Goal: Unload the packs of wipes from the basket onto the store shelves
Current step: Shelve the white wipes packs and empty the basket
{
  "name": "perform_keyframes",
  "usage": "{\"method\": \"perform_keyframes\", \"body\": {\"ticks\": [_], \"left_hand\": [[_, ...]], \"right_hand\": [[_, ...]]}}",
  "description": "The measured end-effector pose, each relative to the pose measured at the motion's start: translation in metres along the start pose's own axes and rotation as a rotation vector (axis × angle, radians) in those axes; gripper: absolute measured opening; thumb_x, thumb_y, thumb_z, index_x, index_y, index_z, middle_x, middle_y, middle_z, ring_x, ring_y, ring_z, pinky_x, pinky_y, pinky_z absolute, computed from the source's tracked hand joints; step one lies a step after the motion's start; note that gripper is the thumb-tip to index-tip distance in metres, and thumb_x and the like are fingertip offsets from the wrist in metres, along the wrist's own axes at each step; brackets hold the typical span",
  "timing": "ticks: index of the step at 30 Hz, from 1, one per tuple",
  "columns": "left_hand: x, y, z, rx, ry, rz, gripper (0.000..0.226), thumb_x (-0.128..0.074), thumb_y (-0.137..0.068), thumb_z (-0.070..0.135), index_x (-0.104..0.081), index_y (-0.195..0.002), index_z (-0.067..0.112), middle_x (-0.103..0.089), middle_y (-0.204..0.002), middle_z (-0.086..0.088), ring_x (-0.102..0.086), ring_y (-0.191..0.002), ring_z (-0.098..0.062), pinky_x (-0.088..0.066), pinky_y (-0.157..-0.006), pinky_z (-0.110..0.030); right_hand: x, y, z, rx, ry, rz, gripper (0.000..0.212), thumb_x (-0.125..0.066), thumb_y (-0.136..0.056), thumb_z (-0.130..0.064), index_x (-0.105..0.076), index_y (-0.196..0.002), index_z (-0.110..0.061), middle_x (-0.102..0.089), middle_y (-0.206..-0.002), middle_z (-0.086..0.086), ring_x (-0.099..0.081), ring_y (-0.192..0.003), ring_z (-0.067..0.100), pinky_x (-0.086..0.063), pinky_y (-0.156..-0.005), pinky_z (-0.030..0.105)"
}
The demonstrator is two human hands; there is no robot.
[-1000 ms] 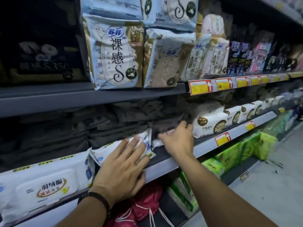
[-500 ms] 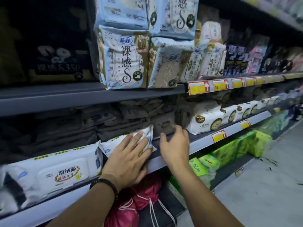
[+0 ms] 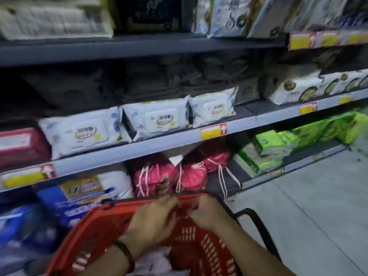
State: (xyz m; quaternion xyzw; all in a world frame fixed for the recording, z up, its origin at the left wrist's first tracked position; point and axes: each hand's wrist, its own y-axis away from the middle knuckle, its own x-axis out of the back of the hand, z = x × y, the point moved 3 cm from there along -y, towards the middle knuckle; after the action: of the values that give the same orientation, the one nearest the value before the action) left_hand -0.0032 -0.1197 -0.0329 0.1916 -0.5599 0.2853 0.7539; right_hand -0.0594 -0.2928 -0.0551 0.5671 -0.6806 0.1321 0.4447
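Three packs of wipes (image 3: 157,118) lie on the shelf (image 3: 159,146) above the basket (image 3: 209,253), where the left hand (image 3: 153,220) and right hand (image 3: 207,214) dip in, grasp too blurred to tell; best lift the next pack by both ends.

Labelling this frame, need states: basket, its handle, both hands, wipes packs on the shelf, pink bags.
basket: upright, something white inside.
basket handle: folded down outward.
left hand: over the basket, blurred, grip unclear.
right hand: over the basket beside it, grip unclear.
wipes packs: three lying flat in a row on the middle shelf.
drawstring bags: pink, drawn closed, under that shelf.
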Motion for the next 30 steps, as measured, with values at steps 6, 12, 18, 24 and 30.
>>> {"method": "perform_keyframes", "body": {"ticks": [6,12,18,24,30], "left_hand": [[-0.112,0.113,-0.111,0.544,0.294,-0.423,0.075,-0.043,-0.065,0.082,-0.070,-0.110,0.028,-0.078,-0.114,-0.001,-0.073,-0.109,-0.021,-0.053,-0.088,-0.027],[-0.157,0.130,-0.136,0.691,0.427,-0.459,0.062,-0.078,-0.081,0.043,-0.057,-0.136,0.028,-0.064,-0.131,0.007,-0.062,-0.120,-0.013,-0.042,-0.092,-0.010],[-0.201,0.104,-0.164,1.031,0.592,-0.236,0.068,-0.087,-0.079,0.042,-0.055,-0.129,0.009,-0.067,-0.126,-0.013,-0.064,-0.119,-0.034,-0.051,-0.093,-0.035],[-0.227,0.106,-0.176,1.237,0.919,-0.140,0.047,-0.086,-0.081,0.037,-0.073,-0.120,0.014,-0.077,-0.100,-0.007,-0.071,-0.081,-0.025,-0.059,-0.071,-0.034],[-0.215,0.099,-0.161,1.403,1.264,-0.322,0.013,-0.070,-0.096,0.014,-0.072,-0.107,0.008,-0.070,-0.089,-0.011,-0.067,-0.056,-0.021,-0.050,-0.043,-0.021]], "right_hand": [[-0.134,0.006,0.022,-0.082,0.285,-0.540,0.049,-0.070,-0.092,-0.040,-0.068,-0.138,-0.023,-0.069,-0.140,0.011,-0.069,-0.122,0.027,-0.054,-0.102,0.031],[-0.196,-0.006,0.049,-0.171,0.393,-0.555,0.060,-0.082,-0.087,-0.029,-0.063,-0.140,-0.011,-0.066,-0.138,0.014,-0.065,-0.127,0.034,-0.052,-0.102,0.034],[-0.244,-0.021,0.075,-0.194,0.399,-0.697,0.055,-0.069,-0.102,-0.019,-0.051,-0.151,-0.002,-0.058,-0.150,0.020,-0.057,-0.138,0.034,-0.044,-0.106,0.034],[-0.261,-0.024,0.080,-0.252,0.430,-0.760,0.065,-0.080,-0.091,-0.039,-0.060,-0.146,-0.009,-0.064,-0.145,0.016,-0.064,-0.131,0.031,-0.051,-0.103,0.038],[-0.258,-0.034,0.069,-0.147,0.330,-0.754,0.064,-0.071,-0.093,-0.044,-0.050,-0.153,-0.044,-0.058,-0.155,0.002,-0.060,-0.135,0.026,-0.045,-0.116,0.041]]}}
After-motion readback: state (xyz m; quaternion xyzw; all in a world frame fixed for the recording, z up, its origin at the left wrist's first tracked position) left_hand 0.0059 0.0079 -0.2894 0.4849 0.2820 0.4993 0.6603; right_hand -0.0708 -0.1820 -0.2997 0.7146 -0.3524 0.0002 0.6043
